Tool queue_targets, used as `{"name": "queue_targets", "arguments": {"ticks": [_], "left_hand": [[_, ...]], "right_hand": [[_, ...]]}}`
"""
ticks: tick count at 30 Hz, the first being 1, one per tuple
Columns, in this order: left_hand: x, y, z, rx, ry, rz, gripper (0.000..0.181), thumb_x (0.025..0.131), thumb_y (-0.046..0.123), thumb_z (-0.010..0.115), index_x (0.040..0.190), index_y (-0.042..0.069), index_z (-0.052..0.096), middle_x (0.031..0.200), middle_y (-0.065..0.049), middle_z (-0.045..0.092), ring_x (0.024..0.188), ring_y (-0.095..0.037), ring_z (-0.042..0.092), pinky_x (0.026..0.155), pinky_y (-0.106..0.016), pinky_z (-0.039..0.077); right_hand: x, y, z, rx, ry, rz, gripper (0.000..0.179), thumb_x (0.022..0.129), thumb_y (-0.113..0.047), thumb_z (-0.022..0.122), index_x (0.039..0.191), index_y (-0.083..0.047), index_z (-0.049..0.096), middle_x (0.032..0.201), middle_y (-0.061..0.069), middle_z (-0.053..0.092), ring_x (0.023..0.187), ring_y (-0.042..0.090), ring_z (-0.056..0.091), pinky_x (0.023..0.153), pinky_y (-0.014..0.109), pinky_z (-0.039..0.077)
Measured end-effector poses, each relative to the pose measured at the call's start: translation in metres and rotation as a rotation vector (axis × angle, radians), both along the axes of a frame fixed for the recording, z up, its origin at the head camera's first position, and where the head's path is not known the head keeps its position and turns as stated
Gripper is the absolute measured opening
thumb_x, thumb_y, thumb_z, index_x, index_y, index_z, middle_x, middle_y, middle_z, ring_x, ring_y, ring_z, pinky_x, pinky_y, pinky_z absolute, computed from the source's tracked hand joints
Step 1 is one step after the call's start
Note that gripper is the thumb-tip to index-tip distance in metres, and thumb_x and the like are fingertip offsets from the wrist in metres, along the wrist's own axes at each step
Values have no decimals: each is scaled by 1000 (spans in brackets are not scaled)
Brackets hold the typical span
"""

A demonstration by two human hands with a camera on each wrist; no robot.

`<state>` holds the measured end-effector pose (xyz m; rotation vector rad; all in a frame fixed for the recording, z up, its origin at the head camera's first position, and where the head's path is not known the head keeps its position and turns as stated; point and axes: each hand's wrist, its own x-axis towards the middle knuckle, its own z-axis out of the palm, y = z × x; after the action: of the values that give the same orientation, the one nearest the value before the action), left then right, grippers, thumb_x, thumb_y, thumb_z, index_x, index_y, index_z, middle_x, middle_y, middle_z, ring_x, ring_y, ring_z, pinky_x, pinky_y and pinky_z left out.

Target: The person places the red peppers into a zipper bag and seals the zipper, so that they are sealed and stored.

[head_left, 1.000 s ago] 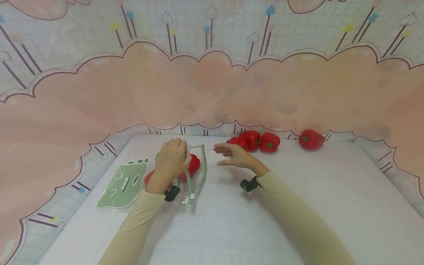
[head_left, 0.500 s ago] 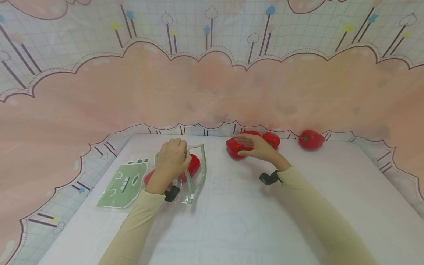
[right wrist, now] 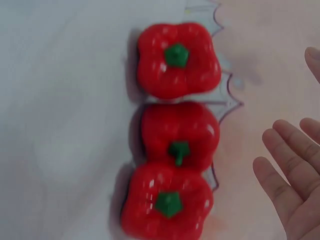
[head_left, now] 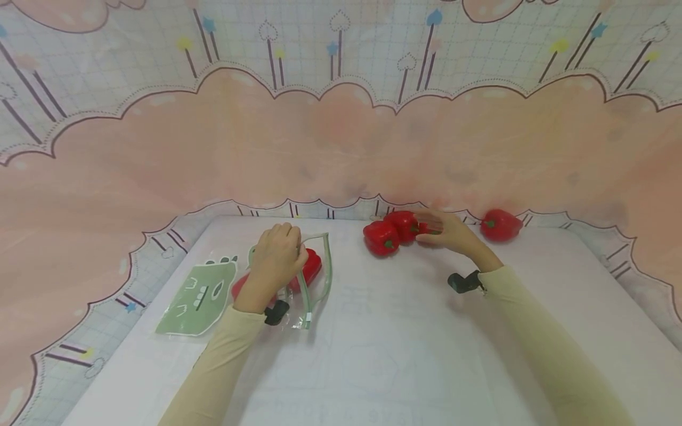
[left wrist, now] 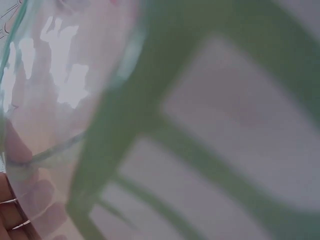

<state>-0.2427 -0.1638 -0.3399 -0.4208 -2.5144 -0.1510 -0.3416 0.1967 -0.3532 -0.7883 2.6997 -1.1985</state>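
Landmark: the clear, green-edged bag (head_left: 328, 269) on the bench (head_left: 383, 361). It has red peppers (head_left: 313, 269) inside, their exact count hidden.

Left hand (head_left: 277, 254): above the bag, fingers curled and clamped on its film. This grip probably steadies the bag and holds its mouth spread, with the edge loop facing right.

Right hand (head_left: 450, 231): well right of the bag, fingers straight and apart, nothing gripped. In the head view it overlaps the third pepper (right wrist: 167, 205); the right wrist view shows a gap between fingers and peppers. The spread is presumably sized to a pepper's rounded body.

Row: the nearest pepper (head_left: 380, 238), the middle pepper (head_left: 399, 226) and the third pepper stand right of the bag, closely set, likely for easy reach. The outlying pepper (head_left: 501, 225) lies farthest right of the bag.

Left of the bag: a green face-printed panel (head_left: 199, 299), flat; any join to the bag is hidden.
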Motion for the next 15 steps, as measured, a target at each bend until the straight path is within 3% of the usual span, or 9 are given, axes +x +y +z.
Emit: {"name": "queue_targets", "arguments": {"ticks": [7, 15], "left_hand": [[2, 1, 1, 1, -23, 14, 13, 80, 15, 64, 80, 4, 57, 76, -9, 56, 74, -24, 51, 72, -36, 49], [1, 1, -1, 1, -12, 12, 12, 80, 14, 63, 81, 4, 58, 77, -10, 57, 75, -24, 52, 72, -36, 50]], "right_hand": [[-5, 23, 1, 38, 28, -66, 63, 85, -16, 66, 141, -4, 37, 143, 20, 41, 130, 43, 39, 100, 56, 39], [-13, 45, -6, 15, 66, -107, 62, 86, -15, 66, 140, -1, 39, 143, 23, 40, 129, 45, 39, 102, 58, 36]]}}
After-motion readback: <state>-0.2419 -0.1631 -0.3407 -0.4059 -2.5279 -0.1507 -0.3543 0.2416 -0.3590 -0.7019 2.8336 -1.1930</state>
